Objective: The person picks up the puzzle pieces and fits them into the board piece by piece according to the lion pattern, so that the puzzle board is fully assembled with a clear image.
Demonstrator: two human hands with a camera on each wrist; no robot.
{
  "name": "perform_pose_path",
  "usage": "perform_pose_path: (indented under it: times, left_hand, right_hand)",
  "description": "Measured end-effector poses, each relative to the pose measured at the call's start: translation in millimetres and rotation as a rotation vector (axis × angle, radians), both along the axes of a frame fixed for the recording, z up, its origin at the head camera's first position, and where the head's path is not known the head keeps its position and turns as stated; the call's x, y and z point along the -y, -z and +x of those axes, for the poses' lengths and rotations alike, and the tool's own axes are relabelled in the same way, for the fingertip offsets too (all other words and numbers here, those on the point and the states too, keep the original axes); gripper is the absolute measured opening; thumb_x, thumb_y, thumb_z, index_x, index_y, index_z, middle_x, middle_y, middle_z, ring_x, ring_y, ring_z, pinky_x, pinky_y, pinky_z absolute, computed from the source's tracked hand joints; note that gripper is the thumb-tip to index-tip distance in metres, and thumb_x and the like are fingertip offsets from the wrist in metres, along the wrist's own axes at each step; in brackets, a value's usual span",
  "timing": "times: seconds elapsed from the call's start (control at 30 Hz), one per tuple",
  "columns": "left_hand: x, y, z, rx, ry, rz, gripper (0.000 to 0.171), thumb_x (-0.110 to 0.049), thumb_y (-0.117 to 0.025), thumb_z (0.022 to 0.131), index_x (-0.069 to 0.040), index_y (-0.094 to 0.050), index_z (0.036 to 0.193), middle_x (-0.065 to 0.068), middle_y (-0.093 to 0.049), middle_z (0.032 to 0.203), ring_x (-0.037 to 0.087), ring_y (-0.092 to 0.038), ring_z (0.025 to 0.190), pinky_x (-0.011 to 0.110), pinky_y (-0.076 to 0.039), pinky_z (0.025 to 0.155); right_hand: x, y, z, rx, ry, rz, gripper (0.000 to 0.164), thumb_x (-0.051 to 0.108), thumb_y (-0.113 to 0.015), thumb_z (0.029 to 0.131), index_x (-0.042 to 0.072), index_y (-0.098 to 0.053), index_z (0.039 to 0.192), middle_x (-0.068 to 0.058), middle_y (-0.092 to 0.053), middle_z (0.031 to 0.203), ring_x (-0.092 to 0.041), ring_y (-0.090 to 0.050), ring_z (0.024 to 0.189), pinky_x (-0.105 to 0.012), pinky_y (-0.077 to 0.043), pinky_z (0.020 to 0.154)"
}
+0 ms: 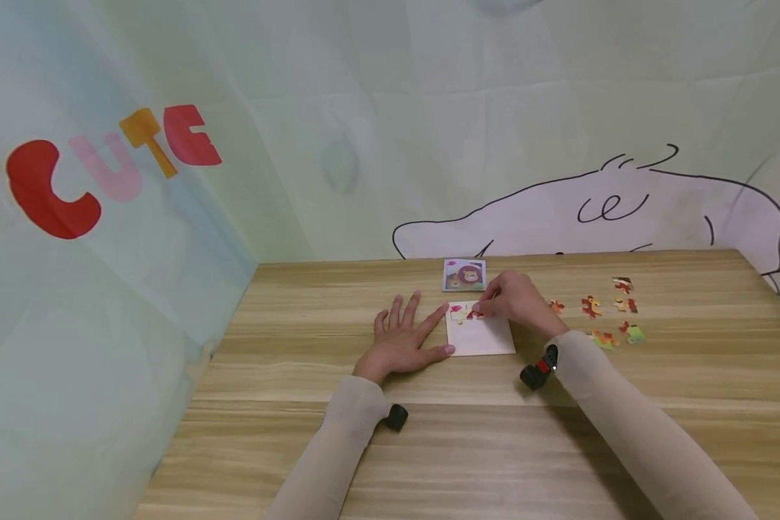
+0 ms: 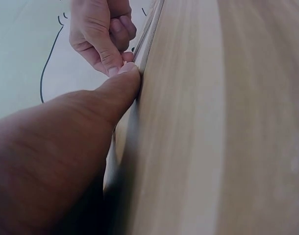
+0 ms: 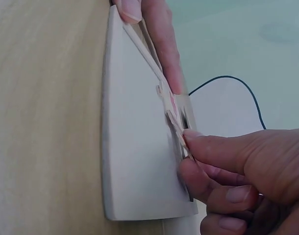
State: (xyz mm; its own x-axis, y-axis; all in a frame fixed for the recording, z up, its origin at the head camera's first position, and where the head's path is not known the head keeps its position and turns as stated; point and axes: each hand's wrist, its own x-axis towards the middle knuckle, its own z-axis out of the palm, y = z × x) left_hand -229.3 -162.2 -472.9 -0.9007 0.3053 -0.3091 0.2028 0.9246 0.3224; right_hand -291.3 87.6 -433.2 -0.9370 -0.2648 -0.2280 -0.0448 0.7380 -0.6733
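Observation:
A white puzzle tray [image 1: 484, 339] lies on the table, with a puzzle piece bearing a pink patch [image 1: 456, 310] in its upper left corner. My left hand [image 1: 399, 343] rests spread on the table, its thumb and index fingertips at the tray's left edge. Between thumb and fingers my right hand [image 1: 513, 296] pinches a red and yellow puzzle piece [image 1: 473, 314] at the tray's upper part. In the right wrist view this puzzle piece [image 3: 175, 125] is tilted, right beside the piece in the corner. The fingers partly hide it in the head view.
Behind the tray lies a square picture card [image 1: 464, 276] with a lion on it. Several loose puzzle pieces [image 1: 591, 306] are scattered to the right, some near the right sleeve [image 1: 598, 375]. A printed cloth [image 1: 338, 130] hangs behind the table [image 1: 286, 347].

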Motion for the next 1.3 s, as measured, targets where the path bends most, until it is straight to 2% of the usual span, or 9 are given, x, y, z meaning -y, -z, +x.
perform_pose_path:
  times: [0.27, 0.53, 0.7, 0.87, 1.07, 1.3]
  left_hand:
    - [-1, -0.8, -0.8, 0.000, 0.003, -0.007, 0.084, -0.078, -0.045, 0.100, -0.050, -0.008, 0.170, 0.006, 0.019, 0.183, 0.041, 0.023, 0.168, 0.068, 0.009, 0.132]
    - [0, -2.8, 1.3, -0.010, -0.002, 0.003, 0.083, -0.077, -0.046, 0.101, -0.049, -0.010, 0.171, 0.007, 0.018, 0.183, 0.042, 0.022, 0.168, 0.067, 0.009, 0.132]
    - [-1, -4.8, 2.3, -0.004, -0.003, 0.004, 0.084, -0.078, -0.046, 0.100, -0.050, -0.009, 0.170, 0.006, 0.018, 0.183, 0.041, 0.023, 0.168, 0.066, 0.009, 0.132]
    - [-2, -4.4, 2.0, 0.002, -0.003, -0.014, 0.084, -0.078, -0.045, 0.101, -0.050, -0.008, 0.170, 0.006, 0.019, 0.183, 0.040, 0.023, 0.168, 0.066, 0.009, 0.132]
    - [-1, -2.1, 1.0, -0.008, -0.001, -0.007, 0.084, -0.078, -0.045, 0.100, -0.050, -0.009, 0.171, 0.006, 0.019, 0.183, 0.041, 0.023, 0.168, 0.067, 0.009, 0.132]
    - [0, 1.4, -0.9, -0.016, 0.005, -0.008, 0.085, -0.080, -0.044, 0.099, -0.051, -0.008, 0.170, 0.006, 0.018, 0.183, 0.042, 0.021, 0.168, 0.068, 0.007, 0.132]
  right_hand:
    - [1, -4.3, -3.9, -0.022, -0.039, 0.028, 0.015, 0.020, -0.081, 0.097, 0.006, -0.081, 0.091, -0.008, -0.069, 0.093, -0.022, -0.057, 0.085, -0.029, -0.044, 0.070]
    - [4, -8.7, -9.0, -0.072, -0.101, 0.082, 0.011, 0.016, -0.082, 0.095, 0.006, -0.082, 0.091, -0.010, -0.070, 0.099, -0.023, -0.057, 0.088, -0.028, -0.044, 0.070]
    - [6, -8.7, -10.4, -0.091, -0.108, 0.115, 0.010, 0.017, -0.083, 0.094, 0.008, -0.081, 0.089, -0.010, -0.070, 0.101, -0.023, -0.058, 0.090, -0.030, -0.043, 0.073]
    - [3, -5.4, -7.2, -0.072, -0.085, 0.062, 0.013, 0.018, -0.083, 0.095, 0.006, -0.078, 0.091, -0.011, -0.069, 0.102, -0.024, -0.058, 0.090, -0.029, -0.044, 0.072]
    - [0, -0.4, -3.2, -0.102, -0.057, -0.007, 0.020, 0.019, -0.085, 0.093, 0.006, -0.071, 0.090, -0.009, -0.065, 0.093, -0.020, -0.055, 0.078, -0.028, -0.042, 0.063]
    - [-1, 2.0, -3.8, -0.113, -0.047, -0.013, 0.023, 0.020, -0.086, 0.092, 0.006, -0.068, 0.090, -0.009, -0.063, 0.090, -0.020, -0.054, 0.076, -0.028, -0.041, 0.062]
